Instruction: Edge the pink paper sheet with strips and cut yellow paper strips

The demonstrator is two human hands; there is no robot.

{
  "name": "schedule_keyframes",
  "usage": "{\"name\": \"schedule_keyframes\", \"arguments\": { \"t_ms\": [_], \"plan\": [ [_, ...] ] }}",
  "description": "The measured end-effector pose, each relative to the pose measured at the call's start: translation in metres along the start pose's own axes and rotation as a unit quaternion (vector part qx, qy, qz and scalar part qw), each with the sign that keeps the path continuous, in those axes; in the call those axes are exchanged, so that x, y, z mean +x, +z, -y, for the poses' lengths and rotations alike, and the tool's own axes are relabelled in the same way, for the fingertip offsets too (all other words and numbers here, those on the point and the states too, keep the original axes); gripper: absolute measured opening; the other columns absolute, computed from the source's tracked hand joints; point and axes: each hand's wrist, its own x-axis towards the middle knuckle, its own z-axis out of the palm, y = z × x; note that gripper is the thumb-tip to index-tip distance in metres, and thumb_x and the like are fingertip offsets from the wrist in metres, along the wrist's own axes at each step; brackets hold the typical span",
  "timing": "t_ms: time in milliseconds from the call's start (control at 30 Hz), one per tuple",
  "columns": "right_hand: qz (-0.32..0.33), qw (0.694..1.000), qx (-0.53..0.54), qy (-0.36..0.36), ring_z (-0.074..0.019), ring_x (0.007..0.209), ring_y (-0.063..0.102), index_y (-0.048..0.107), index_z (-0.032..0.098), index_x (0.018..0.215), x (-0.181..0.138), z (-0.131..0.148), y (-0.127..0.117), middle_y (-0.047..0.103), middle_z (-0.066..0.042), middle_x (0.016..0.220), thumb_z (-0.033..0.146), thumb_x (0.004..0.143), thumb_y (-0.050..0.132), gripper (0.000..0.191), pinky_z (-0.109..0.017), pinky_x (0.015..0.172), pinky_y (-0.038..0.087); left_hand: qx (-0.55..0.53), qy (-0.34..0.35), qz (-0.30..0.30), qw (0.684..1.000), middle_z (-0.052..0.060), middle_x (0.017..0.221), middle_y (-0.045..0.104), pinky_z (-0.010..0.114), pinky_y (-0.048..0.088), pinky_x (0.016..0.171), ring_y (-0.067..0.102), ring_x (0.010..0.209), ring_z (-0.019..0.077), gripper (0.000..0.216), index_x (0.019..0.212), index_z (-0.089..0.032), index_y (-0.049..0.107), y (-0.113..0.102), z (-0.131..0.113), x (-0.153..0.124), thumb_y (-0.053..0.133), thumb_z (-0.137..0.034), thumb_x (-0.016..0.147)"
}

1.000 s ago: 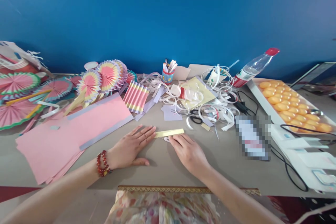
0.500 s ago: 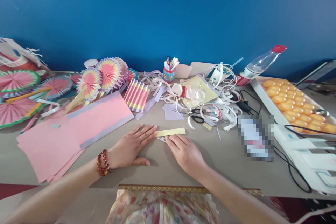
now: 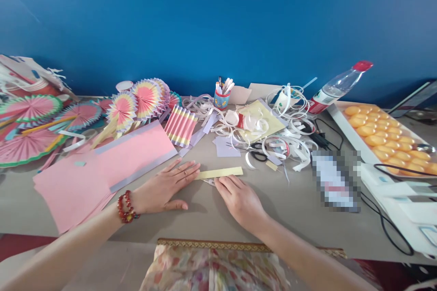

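At the front of the worktop (image 3: 205, 227): a person sits or stands close in, both bare hands down around a narrow yellow strip (image 3: 221, 173).
Yellow strip: lying flat between the hands, near the middle — its left end meets the left hand's fingertips, its near edge runs just beside the right hand.
Left hand (image 3: 167, 186): spread wide and flat, thumb out, apparently steadying that end; it grasps nothing.
Right hand (image 3: 241, 202): fingers drawn in narrow, seemingly about a slim pale tool (image 3: 209, 182), mostly hidden; I cannot tell its kind.
Done: rosette fans (image 3: 146, 95) stand complete, by their look; the striped piece (image 3: 180, 126) is pleated, though not gathered round.
Left to do: the purple-edged pink sheet (image 3: 136, 152) lies unpleated, without visible yellow; the plain pink sheets (image 3: 73, 193) overlap it, flat too. The strip is loose — joined to no sheet that I can see.
Beyond the hands: scissors (image 3: 259, 156) among white paper curls (image 3: 300, 157), well apart from the fingers.
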Motion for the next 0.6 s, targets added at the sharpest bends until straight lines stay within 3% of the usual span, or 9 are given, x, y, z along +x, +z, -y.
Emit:
{"name": "schedule_keyframes", "arguments": {
  "t_ms": [167,600],
  "plan": [
    [0.001,1.0,-0.005,0.001,-0.0214,0.094,0.058,0.063,0.014,0.117,0.0,0.001,0.001,0.066,-0.01,0.1,0.007,0.093,0.049,0.028,-0.033,0.082,0.05,0.008,-0.009,0.008,1.0,0.01,0.16,0.019,0.046,0.001,0.121,0.017,0.148,0.0268,0.086,0.157,-0.021,0.002,0.014,0.001,-0.003,0.036,-0.068,0.093],
    [0.012,1.0,-0.005,-0.009,-0.0217,0.089,0.056,0.062,0.013,0.116,0.011,0.01,0.004,0.065,-0.009,0.095,0.007,0.092,0.05,0.027,-0.033,0.077,0.049,0.009,-0.005,0.008,1.0,0.011,0.16,0.019,0.048,-0.003,0.121,0.017,0.148,0.0271,0.088,0.157,-0.019,0.002,0.016,0.001,-0.004,0.037,-0.069,0.093]
  ]
}}
